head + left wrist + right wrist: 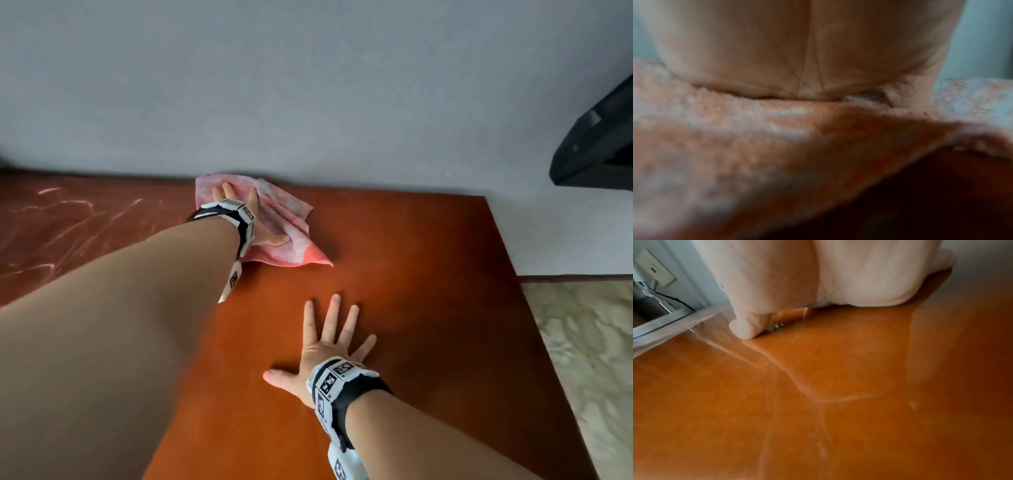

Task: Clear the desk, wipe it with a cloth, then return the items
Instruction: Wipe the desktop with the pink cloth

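Both hands lie flat: left hand (255,224) on cloth (287,219), right hand (329,342) on desk (428,274).

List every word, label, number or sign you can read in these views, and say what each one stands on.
No readable text in any view.
Wrist bands on the left hand and right hand: black-and-white square marker patterns only, no letters or numbers.
Wall plate in the right wrist view: a small dark mark, too blurred to read.
Cloth and desk: no print or label visible.
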Demonstrator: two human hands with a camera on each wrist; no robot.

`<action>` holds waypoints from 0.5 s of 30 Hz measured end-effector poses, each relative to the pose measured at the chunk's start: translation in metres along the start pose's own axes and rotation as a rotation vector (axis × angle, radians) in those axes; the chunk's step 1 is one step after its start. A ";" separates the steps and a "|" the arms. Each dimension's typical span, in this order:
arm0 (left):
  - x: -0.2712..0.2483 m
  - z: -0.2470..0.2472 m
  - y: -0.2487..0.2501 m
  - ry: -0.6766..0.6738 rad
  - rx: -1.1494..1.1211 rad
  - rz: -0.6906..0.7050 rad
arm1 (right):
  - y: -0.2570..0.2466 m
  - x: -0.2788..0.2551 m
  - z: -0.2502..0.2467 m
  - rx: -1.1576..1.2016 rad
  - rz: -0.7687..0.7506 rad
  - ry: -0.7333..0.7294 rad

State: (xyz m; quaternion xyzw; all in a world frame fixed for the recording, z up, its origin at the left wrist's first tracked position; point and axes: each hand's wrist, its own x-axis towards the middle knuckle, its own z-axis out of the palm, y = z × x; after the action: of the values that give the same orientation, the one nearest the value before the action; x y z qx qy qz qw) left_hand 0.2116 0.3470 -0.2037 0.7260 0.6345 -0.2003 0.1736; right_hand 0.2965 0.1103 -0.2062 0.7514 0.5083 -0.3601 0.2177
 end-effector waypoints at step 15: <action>-0.144 0.086 -0.045 -0.035 0.011 0.028 | 0.001 -0.007 0.007 -0.034 0.001 0.184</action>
State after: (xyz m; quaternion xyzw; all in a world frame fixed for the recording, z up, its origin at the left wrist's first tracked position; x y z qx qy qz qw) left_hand 0.1445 0.1868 -0.2034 0.7322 0.6199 -0.2141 0.1837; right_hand 0.2934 0.1005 -0.2054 0.7777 0.5320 -0.2807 0.1826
